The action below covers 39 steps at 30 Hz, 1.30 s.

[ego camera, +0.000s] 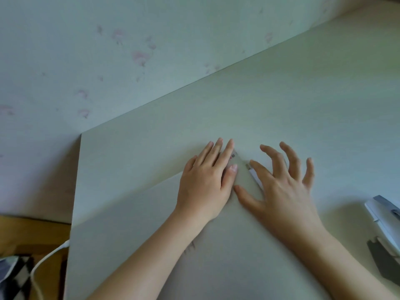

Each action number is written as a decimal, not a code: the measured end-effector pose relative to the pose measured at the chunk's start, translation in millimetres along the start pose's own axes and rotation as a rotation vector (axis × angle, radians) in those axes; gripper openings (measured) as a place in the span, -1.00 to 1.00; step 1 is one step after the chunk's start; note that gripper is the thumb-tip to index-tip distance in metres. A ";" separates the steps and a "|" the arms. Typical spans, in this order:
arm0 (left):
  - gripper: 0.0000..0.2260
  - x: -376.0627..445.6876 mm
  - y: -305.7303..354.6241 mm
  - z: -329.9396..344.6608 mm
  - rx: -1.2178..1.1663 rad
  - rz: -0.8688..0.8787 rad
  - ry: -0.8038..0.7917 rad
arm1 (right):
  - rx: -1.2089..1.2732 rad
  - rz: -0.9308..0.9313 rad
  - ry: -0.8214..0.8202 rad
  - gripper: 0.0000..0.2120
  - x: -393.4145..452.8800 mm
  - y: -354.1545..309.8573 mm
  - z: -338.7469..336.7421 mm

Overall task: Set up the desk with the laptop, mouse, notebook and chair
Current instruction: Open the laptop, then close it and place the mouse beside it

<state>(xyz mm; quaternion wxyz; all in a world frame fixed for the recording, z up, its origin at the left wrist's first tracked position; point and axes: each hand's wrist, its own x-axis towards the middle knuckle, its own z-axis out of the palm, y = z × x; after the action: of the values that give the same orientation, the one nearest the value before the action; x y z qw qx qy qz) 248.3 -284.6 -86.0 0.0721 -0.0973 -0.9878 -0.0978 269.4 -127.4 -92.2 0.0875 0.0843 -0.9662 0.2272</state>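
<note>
Left hand flat on pale notebook atop desk, right hand spread above it, fingers arched, grey-white device at right edge, white cable left.

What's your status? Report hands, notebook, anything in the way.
Left hand flat on the notebook, fingers straight. Right hand spread over its far corner, gripping nothing. Notebook lies closed on the desk. Grey and white object at right edge, apart.

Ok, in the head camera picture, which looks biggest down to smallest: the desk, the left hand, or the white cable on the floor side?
1. desk, by far.
2. left hand.
3. white cable, thinnest, partly cut off, so its rank is unsure.
</note>
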 end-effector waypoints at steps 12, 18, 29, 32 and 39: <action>-0.53 1.9 0.3 6.2 0.029 0.012 0.080 | -0.017 -0.082 0.023 -0.47 1.4 -0.2 2.4; -0.53 4.2 -0.2 6.5 0.004 0.014 0.105 | -0.066 -0.059 0.002 -0.46 0.5 -3.4 0.7; -0.60 -7.3 8.6 4.7 0.042 0.025 0.222 | -0.293 -0.085 0.058 -0.59 -11.8 -6.7 -14.8; -0.58 -21.5 31.3 7.7 -0.039 -0.018 0.206 | -0.372 -0.086 0.117 -0.69 -31.7 9.5 -34.8; -0.56 -36.0 93.3 17.4 -0.176 0.030 0.121 | -0.440 0.138 0.069 -0.49 -81.9 72.9 -77.8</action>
<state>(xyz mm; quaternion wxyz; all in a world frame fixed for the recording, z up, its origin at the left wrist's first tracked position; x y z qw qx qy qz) 300.4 -197.7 -91.9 0.1241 -0.1117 -0.9677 -0.1888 344.3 -17.7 -71.6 0.1211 -0.0112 -0.9924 0.0193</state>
